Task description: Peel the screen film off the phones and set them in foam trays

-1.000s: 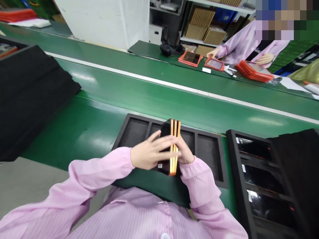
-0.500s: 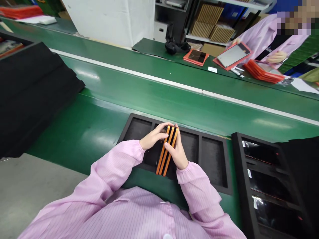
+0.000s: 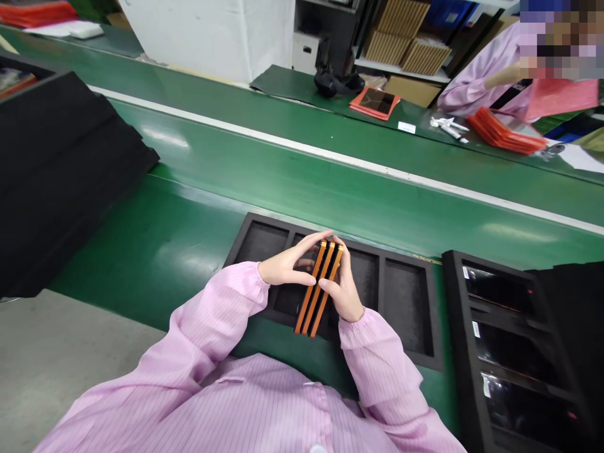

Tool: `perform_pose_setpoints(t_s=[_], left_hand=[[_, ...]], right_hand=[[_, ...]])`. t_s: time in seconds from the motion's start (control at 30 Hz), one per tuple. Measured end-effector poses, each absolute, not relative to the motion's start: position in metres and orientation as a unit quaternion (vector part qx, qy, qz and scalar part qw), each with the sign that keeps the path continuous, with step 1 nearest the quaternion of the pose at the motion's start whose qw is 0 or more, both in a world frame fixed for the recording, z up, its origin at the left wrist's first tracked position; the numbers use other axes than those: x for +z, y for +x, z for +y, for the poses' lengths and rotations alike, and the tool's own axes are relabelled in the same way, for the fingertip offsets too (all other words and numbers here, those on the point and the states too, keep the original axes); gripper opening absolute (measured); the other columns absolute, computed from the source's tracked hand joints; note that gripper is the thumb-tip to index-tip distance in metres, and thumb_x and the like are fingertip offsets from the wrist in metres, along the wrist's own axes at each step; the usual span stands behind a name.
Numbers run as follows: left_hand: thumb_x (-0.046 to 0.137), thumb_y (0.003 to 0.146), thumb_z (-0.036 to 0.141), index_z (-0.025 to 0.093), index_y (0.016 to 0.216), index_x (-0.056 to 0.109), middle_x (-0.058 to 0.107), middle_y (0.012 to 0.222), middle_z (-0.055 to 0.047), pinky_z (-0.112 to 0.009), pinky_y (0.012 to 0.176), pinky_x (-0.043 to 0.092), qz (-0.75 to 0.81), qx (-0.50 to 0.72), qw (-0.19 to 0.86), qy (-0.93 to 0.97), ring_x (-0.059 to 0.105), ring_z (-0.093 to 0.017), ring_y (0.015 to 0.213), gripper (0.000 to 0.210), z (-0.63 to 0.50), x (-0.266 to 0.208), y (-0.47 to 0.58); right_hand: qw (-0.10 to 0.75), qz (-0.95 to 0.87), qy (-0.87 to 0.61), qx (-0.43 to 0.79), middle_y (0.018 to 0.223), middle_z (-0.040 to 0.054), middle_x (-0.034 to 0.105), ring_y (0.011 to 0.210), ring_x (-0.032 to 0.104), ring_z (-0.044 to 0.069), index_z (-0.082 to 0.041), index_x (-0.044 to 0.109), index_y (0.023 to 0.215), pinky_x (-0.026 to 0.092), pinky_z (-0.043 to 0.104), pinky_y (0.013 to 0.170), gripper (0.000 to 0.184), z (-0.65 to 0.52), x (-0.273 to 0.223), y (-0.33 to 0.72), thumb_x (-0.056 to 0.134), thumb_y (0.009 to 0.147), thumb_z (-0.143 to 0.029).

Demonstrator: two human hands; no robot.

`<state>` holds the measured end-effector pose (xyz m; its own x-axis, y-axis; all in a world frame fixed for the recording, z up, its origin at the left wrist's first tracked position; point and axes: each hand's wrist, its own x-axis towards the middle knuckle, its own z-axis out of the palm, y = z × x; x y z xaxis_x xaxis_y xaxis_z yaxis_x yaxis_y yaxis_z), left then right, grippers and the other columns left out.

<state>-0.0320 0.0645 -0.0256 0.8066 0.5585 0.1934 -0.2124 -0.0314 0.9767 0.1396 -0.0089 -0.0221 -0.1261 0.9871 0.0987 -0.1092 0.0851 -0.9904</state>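
Orange edges mark the stack of slim cases that you hold between both hands, standing on edge over the black foam tray. Your left hand cups the stack from its left face, fingers curled over the far upper corner; your right hand presses against the right face, thumb and fingers wrapped around it. Both hands are closed on the stack, so neither is free.

What matters is how the stack lies: its long axis runs on a slant, from the near-left end close to your body to the far-right end up by your fingertips. Its lower end hangs just over the tray's second pocket from the left, whose length runs roughly away from you, so the stack sits a little skewed against that pocket. You cannot tell from this view whether the bottom edge touches the foam. Both hands are equally close, one on each face.

To your right stands a second black tray with glossy dark pieces in its slots. Black foam sheets lie piled at your left on the green tabletop. Across the conveyor belt, a co-worker's sleeve shows near an orange pile.
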Motion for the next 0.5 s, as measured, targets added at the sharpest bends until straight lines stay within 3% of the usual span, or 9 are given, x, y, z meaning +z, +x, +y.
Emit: perform_pose_setpoints(t_s=[0.13,0.33,0.5], left_hand=[[0.077,0.078,0.035,0.035,0.151,0.024,0.02,0.159,-0.01,-0.047,0.107,0.044,0.143,0.288,0.674,0.664,0.03,-0.034,0.142,0.09,0.0637,-0.0214,-0.0333],[0.077,0.076,0.034,0.033,0.149,0.027,0.024,0.156,-0.012,-0.05,0.105,0.045,0.141,0.293,0.673,0.664,0.029,-0.036,0.142,0.088,0.0627,-0.0196,-0.0346],[0.075,0.072,0.031,0.028,0.142,0.035,0.03,0.151,-0.013,-0.05,0.103,0.046,0.148,0.317,0.666,0.659,0.033,-0.036,0.139,0.081,0.0595,-0.0171,-0.0311]], right_hand=[[0.512,-0.527,-0.386,0.559,0.144,0.0087,0.042,0.131,0.045,0.026,-0.031,0.02,0.147,0.042,0.044,0.107,0.084,-0.0097,-0.0216,0.1419,0.07,0.08,-0.039],[0.491,-0.516,-0.351,0.607,0.158,0.0056,0.022,0.134,0.042,0.027,-0.033,0.016,0.149,0.042,0.045,0.107,0.089,-0.0094,-0.0225,0.1484,0.07,0.079,-0.041],[0.496,-0.505,-0.362,0.606,0.149,0.0073,0.038,0.126,0.051,0.028,-0.033,0.021,0.147,0.045,0.044,0.103,0.087,-0.0087,-0.0232,0.1481,0.072,0.077,-0.041]])
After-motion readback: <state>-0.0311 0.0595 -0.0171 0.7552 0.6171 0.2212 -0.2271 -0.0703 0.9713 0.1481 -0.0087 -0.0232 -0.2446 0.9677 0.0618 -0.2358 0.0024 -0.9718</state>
